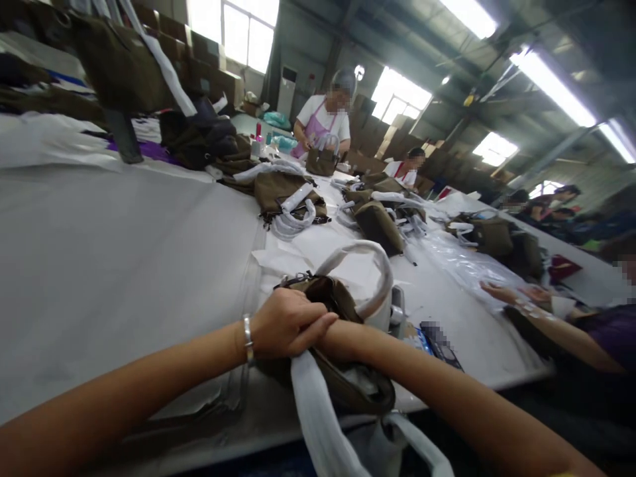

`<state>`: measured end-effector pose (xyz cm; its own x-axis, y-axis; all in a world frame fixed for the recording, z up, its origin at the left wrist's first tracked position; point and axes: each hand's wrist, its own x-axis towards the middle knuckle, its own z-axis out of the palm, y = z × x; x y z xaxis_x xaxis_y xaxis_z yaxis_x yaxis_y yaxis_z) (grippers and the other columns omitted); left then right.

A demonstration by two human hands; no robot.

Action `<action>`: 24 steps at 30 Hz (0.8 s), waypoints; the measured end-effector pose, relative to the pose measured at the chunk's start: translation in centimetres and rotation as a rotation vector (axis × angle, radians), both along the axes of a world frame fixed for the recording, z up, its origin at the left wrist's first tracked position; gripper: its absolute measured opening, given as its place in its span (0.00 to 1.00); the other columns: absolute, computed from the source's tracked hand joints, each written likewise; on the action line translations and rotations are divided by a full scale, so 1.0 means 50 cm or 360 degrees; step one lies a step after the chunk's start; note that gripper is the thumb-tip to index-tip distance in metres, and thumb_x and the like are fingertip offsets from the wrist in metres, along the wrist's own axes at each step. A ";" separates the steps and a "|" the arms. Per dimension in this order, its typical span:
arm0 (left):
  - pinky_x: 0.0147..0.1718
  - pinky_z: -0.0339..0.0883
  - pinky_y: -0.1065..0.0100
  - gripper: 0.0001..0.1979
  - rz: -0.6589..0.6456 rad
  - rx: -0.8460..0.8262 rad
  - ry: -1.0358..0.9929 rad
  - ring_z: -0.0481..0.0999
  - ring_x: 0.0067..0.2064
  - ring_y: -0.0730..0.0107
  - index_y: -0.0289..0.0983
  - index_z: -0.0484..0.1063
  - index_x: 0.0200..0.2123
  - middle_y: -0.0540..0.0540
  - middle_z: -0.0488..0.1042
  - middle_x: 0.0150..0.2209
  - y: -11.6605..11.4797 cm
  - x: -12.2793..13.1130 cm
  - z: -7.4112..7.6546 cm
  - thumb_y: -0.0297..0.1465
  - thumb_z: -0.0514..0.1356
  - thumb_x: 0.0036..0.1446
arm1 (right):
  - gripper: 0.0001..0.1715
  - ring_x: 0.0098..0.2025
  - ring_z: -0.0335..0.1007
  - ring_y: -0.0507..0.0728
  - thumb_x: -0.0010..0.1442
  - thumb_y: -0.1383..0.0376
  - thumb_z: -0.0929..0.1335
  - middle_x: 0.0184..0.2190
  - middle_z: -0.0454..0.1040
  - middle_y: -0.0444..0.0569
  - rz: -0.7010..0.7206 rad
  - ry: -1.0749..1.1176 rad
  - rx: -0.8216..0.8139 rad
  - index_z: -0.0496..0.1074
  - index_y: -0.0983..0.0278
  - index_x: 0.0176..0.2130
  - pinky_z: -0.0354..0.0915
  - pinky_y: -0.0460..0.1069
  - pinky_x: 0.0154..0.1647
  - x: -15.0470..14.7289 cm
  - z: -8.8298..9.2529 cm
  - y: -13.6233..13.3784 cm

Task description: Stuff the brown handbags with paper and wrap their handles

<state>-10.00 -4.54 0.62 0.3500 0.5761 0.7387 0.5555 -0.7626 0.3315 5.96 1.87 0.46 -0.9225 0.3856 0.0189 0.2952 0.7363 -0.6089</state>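
Handbag (350,392) on counter (163,265), beneath left hand (288,321), around right hand (334,340). Left hand: fingers curled at handbag rim; firm hold cannot be told. Right hand: inside handbag, fingers hidden; spread and grasp cannot be told.

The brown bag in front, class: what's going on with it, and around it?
The person's left hand, a bracelet at its wrist, is at the opening of the brown bag; the right hand reaches into it, mostly hidden. One pale-wrapped handle arches above. Across the table, a co-worker handles a similar bag. At right, another co-worker's hand is over clear plastic.
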 end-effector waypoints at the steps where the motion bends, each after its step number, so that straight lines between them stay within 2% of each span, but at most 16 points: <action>1: 0.23 0.57 0.66 0.23 0.0099 -0.0038 0.0042 0.71 0.19 0.70 0.38 0.68 0.23 0.49 0.71 0.18 -0.006 -0.014 0.007 0.32 0.50 0.72 | 0.24 0.43 0.79 0.57 0.50 0.83 0.69 0.38 0.84 0.45 0.0110 -0.0065 0.0006 0.83 0.62 0.40 0.73 0.46 0.49 0.011 0.029 0.008; 3: 0.22 0.51 0.66 0.20 0.0300 -0.0200 0.0213 0.71 0.19 0.68 0.38 0.70 0.25 0.50 0.72 0.19 -0.018 -0.037 0.021 0.34 0.54 0.71 | 0.25 0.51 0.78 0.56 0.56 0.82 0.65 0.49 0.82 0.49 0.0187 -0.0145 0.0102 0.81 0.65 0.47 0.70 0.48 0.57 0.052 0.084 0.012; 5: 0.22 0.51 0.66 0.15 0.0486 -0.0427 0.0456 0.74 0.23 0.66 0.39 0.73 0.29 0.50 0.76 0.23 -0.028 -0.049 0.039 0.36 0.56 0.70 | 0.22 0.57 0.74 0.57 0.64 0.79 0.63 0.56 0.78 0.53 -0.0027 -0.0095 0.0343 0.79 0.67 0.51 0.66 0.50 0.63 0.109 0.123 -0.004; 7: 0.25 0.56 0.66 0.09 0.0659 -0.0555 0.0680 0.78 0.30 0.62 0.41 0.74 0.35 0.49 0.79 0.31 -0.032 -0.048 0.060 0.37 0.59 0.68 | 0.14 0.56 0.73 0.59 0.67 0.73 0.66 0.53 0.77 0.54 -0.0306 -0.0065 0.0643 0.78 0.67 0.49 0.68 0.53 0.61 0.163 0.138 -0.038; 9: 0.30 0.63 0.66 0.06 0.0791 -0.0543 0.0824 0.80 0.40 0.58 0.41 0.74 0.41 0.47 0.79 0.40 -0.029 -0.038 0.081 0.37 0.64 0.64 | 0.08 0.52 0.73 0.63 0.64 0.69 0.71 0.48 0.78 0.53 -0.0483 -0.0151 0.0896 0.77 0.65 0.45 0.70 0.56 0.55 0.199 0.135 -0.078; 10: 0.34 0.67 0.64 0.11 0.0837 -0.0546 0.0882 0.79 0.45 0.55 0.41 0.73 0.44 0.45 0.78 0.45 -0.025 -0.031 0.090 0.37 0.67 0.61 | 0.10 0.51 0.73 0.64 0.63 0.66 0.73 0.48 0.78 0.53 -0.0546 -0.0231 0.0985 0.77 0.64 0.45 0.71 0.58 0.52 0.209 0.132 -0.095; 12: 0.45 0.71 0.61 0.21 0.0875 -0.0652 0.0965 0.75 0.54 0.51 0.39 0.71 0.51 0.41 0.75 0.53 -0.012 -0.019 0.100 0.37 0.71 0.57 | 0.22 0.50 0.73 0.67 0.59 0.62 0.76 0.50 0.77 0.54 -0.0663 -0.0416 0.1092 0.74 0.64 0.52 0.72 0.60 0.47 0.215 0.125 -0.116; 14: 0.52 0.71 0.57 0.26 0.0886 -0.0868 0.1031 0.73 0.59 0.49 0.38 0.68 0.56 0.38 0.70 0.59 0.002 -0.013 0.104 0.36 0.70 0.58 | 0.37 0.50 0.74 0.70 0.56 0.62 0.78 0.53 0.76 0.57 -0.0770 -0.0630 0.1111 0.69 0.64 0.61 0.73 0.60 0.43 0.214 0.124 -0.119; 15: 0.52 0.71 0.56 0.26 0.0896 -0.0965 0.1061 0.73 0.59 0.49 0.37 0.66 0.59 0.38 0.69 0.61 0.007 -0.012 0.104 0.34 0.68 0.60 | 0.39 0.49 0.75 0.70 0.57 0.66 0.77 0.51 0.78 0.58 -0.0819 -0.0745 0.1098 0.67 0.63 0.64 0.72 0.59 0.41 0.214 0.126 -0.113; 17: 0.50 0.72 0.55 0.26 0.0931 -0.1099 0.1113 0.76 0.57 0.49 0.37 0.65 0.61 0.37 0.68 0.63 0.011 -0.015 0.105 0.27 0.64 0.61 | 0.36 0.43 0.79 0.67 0.60 0.73 0.72 0.43 0.81 0.57 -0.0882 -0.0910 0.1065 0.66 0.61 0.65 0.71 0.55 0.37 0.220 0.131 -0.095; 19: 0.50 0.73 0.55 0.28 0.0969 -0.1141 0.1130 0.77 0.56 0.49 0.36 0.63 0.63 0.36 0.68 0.63 0.004 -0.022 0.105 0.22 0.61 0.60 | 0.36 0.39 0.81 0.65 0.62 0.76 0.67 0.38 0.82 0.55 -0.0905 -0.0919 0.1058 0.66 0.58 0.66 0.69 0.53 0.35 0.236 0.133 -0.075; 21: 0.50 0.72 0.55 0.34 0.1034 -0.1168 0.1098 0.77 0.57 0.49 0.38 0.58 0.68 0.37 0.66 0.65 -0.010 -0.033 0.105 0.22 0.59 0.59 | 0.37 0.42 0.81 0.64 0.63 0.73 0.66 0.42 0.82 0.52 -0.0948 -0.0731 0.1068 0.64 0.54 0.68 0.69 0.53 0.38 0.258 0.128 -0.057; 24: 0.48 0.73 0.56 0.43 0.1052 -0.1201 0.0937 0.79 0.53 0.52 0.48 0.46 0.74 0.42 0.61 0.69 -0.032 -0.051 0.101 0.26 0.59 0.59 | 0.39 0.45 0.80 0.63 0.62 0.68 0.67 0.46 0.82 0.47 -0.1058 -0.0401 0.0991 0.61 0.48 0.69 0.70 0.53 0.41 0.289 0.107 -0.041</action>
